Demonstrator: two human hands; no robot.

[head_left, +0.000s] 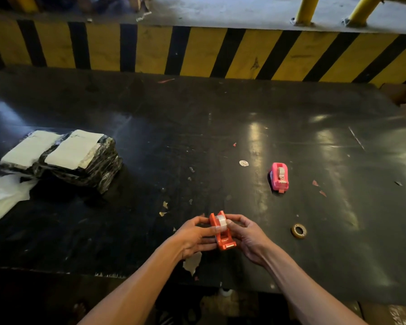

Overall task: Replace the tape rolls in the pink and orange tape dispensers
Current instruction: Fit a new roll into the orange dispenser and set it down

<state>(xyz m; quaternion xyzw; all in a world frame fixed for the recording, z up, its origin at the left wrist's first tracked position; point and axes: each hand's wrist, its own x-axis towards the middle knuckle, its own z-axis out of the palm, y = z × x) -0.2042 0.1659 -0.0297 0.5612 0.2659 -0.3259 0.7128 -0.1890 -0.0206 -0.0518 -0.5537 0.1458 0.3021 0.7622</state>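
Observation:
The orange tape dispenser [223, 239] is held over the near part of the black table, between both hands. A clear tape roll [221, 223] sits in its cradle. My left hand [196, 236] grips the dispenser's left side, thumb on the roll. My right hand [249, 238] holds its right side, fingers curled by the roll. The pink tape dispenser [279, 176] stands alone farther right on the table, with a roll in it. A brownish, nearly spent tape roll [298, 230] lies flat on the table to the right of my right hand.
A bundle wrapped in black plastic with white labels [63, 158] lies at the left, white sheet [5, 195] beside it. Paper scraps and a round white sticker [243, 163] dot the black table [150, 127]. A yellow-and-black striped barrier [197, 50] runs behind.

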